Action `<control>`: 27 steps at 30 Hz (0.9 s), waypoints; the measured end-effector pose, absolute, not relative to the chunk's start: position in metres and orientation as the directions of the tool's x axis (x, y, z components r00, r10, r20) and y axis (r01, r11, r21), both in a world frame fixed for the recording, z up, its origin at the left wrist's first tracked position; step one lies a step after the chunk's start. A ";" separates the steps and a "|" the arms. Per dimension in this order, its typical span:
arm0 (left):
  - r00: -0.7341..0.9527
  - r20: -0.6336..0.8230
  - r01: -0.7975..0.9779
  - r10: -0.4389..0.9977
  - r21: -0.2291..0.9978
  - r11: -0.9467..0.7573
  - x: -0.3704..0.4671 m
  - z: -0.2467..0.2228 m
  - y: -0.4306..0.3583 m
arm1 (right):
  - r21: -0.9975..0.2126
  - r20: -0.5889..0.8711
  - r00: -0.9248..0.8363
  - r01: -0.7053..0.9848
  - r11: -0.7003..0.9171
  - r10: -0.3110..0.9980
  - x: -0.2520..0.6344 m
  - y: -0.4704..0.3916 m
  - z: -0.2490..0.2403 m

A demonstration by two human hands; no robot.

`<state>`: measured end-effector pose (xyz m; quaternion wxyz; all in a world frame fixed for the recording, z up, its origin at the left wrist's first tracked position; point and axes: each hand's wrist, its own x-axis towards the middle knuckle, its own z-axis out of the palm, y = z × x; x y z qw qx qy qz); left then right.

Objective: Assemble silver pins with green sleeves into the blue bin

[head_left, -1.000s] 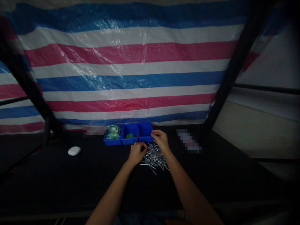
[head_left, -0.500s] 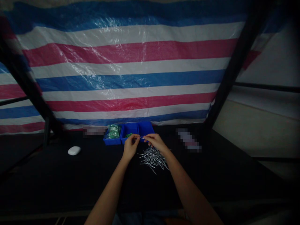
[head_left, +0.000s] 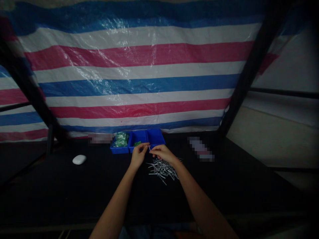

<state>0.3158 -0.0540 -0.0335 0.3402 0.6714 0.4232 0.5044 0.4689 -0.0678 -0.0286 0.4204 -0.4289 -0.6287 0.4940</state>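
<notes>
Between my two hands is a thin metal rod [head_left: 149, 148], tilted steeply. My left hand [head_left: 139, 154] pinches near its upper end; whatever else its fingertips hold is too small to tell. My right hand [head_left: 163, 153] is closed on the rod's lower end. Under and beside my right hand lies a pile of silvery rods [head_left: 163, 170] on the black table [head_left: 104, 189]. Just beyond my hands stand blue bins [head_left: 156, 137]. Small green pieces [head_left: 137, 143] lie in the middle bin, and the left one holds a clear bag of green pieces [head_left: 121, 139].
A white rounded object [head_left: 79, 159] rests on the table at the left. Blurred-out items lie left of the bins and at the right. Behind the table hangs a striped sheet [head_left: 139, 66] between dark frame posts.
My right hand has moved slightly left and down. The rod between my hands has turned from nearly level to steeply tilted. My left hand has hardly moved.
</notes>
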 end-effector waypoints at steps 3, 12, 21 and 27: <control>0.137 0.389 0.228 0.911 0.883 -0.411 0.315 -0.034 -0.053 | -0.982 0.099 -0.261 0.132 0.137 0.960 0.469 -0.068 -0.028; 0.143 0.408 0.231 0.902 0.872 -0.431 0.317 -0.034 -0.053 | -0.980 0.113 -0.237 0.133 0.147 0.965 0.470 -0.065 -0.031; 0.153 0.463 0.249 0.873 0.837 -0.487 0.318 -0.030 -0.058 | -0.987 0.133 -0.212 0.065 0.150 0.968 0.470 -0.060 -0.035; 0.192 0.396 0.106 0.898 0.901 -0.420 0.323 -0.027 -0.061 | -0.990 0.138 -0.160 -0.030 0.135 0.977 0.471 -0.056 -0.035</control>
